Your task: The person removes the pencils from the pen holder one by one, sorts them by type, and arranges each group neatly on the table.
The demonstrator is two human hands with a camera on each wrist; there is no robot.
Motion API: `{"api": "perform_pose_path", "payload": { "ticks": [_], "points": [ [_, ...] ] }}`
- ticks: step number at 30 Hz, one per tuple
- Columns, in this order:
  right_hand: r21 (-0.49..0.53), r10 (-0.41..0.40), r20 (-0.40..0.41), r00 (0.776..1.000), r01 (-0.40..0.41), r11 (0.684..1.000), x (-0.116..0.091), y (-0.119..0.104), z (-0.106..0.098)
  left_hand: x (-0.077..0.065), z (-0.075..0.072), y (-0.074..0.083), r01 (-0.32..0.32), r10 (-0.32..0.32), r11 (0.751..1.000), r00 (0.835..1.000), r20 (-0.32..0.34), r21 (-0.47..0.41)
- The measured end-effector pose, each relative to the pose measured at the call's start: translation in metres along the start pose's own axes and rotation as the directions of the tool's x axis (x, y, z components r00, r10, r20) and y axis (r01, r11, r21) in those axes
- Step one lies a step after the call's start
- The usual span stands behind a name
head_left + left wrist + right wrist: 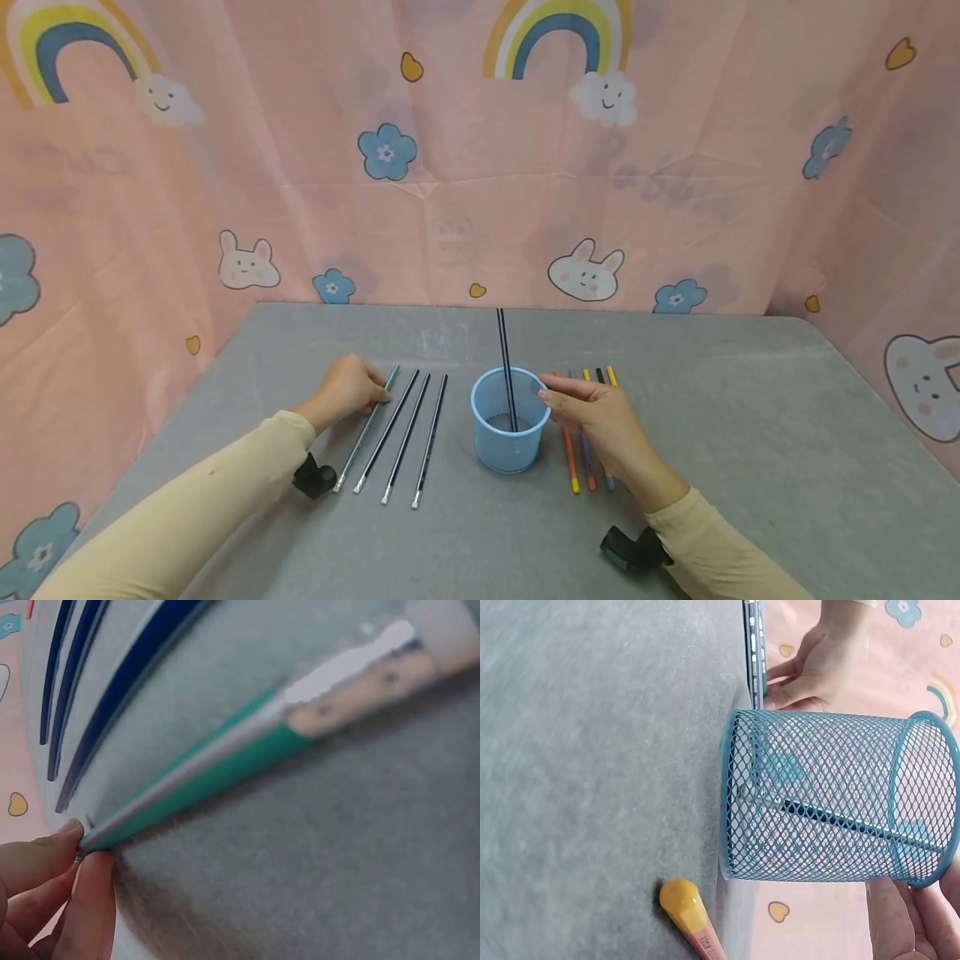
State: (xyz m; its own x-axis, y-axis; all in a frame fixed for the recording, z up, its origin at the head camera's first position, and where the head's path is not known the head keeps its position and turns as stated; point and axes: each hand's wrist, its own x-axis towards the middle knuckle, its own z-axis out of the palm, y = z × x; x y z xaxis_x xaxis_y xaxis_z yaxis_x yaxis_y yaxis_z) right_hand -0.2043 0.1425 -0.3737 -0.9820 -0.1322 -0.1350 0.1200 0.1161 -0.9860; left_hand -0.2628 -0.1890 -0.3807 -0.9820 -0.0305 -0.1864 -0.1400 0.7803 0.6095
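My left hand (347, 390) pinches the far end of a green pencil (365, 439) between thumb and fingertips; the left wrist view shows its metal ferrule (352, 664) and pale eraser end nearest the camera. Along the table surface, beside it, lie dark blue pencils (407, 439) in a slanted row. My right hand (600, 417) grips the rim of a light blue mesh pen holder (507, 454), thumb and fingers at its right side. The holder stands upright on the table. Inside it a dark pencil (504, 346) leans, its upper end rising above the rim.
Several coloured pencils (569, 458) lie to the right of the holder, partly hidden by my right hand. The grey table (750, 417) ends at a pink printed curtain (465, 208). Black wrist mounts (633, 550) hang below both forearms.
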Motion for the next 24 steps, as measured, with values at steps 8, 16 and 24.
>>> {"api": "perform_pose_path", "payload": {
  "ticks": [8, 16, 24],
  "points": [
    [-0.008, 0.007, -0.006, 1.0, -0.007, 1.0, 0.0, -0.001, 0.001, -0.002, -0.001, 0.003, -0.016, 0.017, 1.0, 0.999, -0.032, 0.011],
    [0.006, 0.002, -0.011, 1.0, -0.002, 1.0, -0.001, 0.0, 0.0, -0.013, 0.0, 0.043, -0.192, 0.161, 0.97, 0.967, -0.198, -0.147],
    [0.009, 0.003, -0.005, 1.0, -0.003, 1.0, 0.0, -0.001, 0.001, -0.028, 0.019, 0.089, -0.291, 0.204, 0.885, 0.944, -0.26, -0.363]
  ]
}}
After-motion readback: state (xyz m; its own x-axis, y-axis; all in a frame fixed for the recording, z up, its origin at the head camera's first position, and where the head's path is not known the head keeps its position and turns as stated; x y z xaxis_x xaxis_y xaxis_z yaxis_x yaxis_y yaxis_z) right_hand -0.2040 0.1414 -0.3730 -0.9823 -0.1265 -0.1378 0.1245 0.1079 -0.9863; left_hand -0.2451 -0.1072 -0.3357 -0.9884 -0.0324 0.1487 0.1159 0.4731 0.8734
